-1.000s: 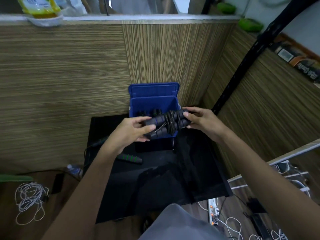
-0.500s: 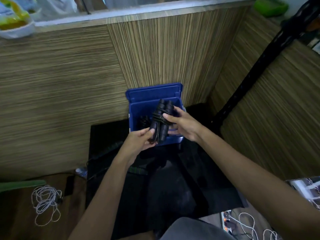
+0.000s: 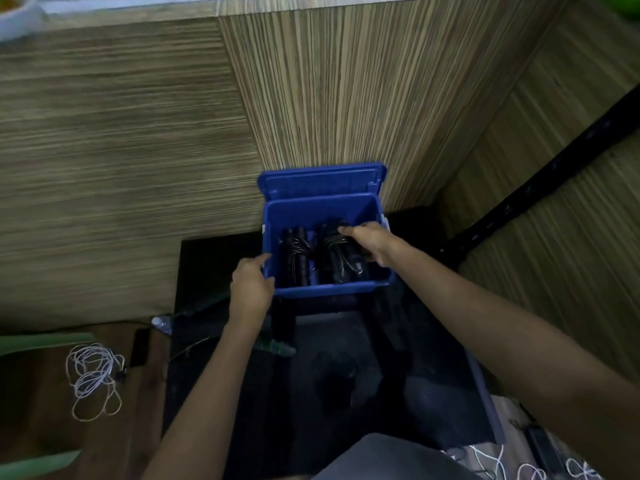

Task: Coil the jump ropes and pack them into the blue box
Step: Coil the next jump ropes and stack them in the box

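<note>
The blue box (image 3: 332,291) stands on a black table (image 3: 433,393) against the wooden wall, its lid up behind it. Two coiled black jump ropes lie inside. My right hand (image 3: 369,242) reaches into the box and grips the right coiled rope (image 3: 337,261). The other coiled rope (image 3: 296,259) lies on the box's left side. My left hand (image 3: 251,287) is at the box's left front corner, thumb on its rim. A green-and-black rope handle (image 3: 277,348) lies on the table, partly hidden under my left forearm.
Wooden panels close in the table at the back and right. A black slanted bar (image 3: 540,188) crosses the right panel. A tangle of white cable (image 3: 93,375) lies on the floor at the left, and more white cables (image 3: 526,471) lie at the lower right.
The coiled rope went from above the box's front down into its right side, still in my right hand. My left hand let go of it and moved to the box's left corner.
</note>
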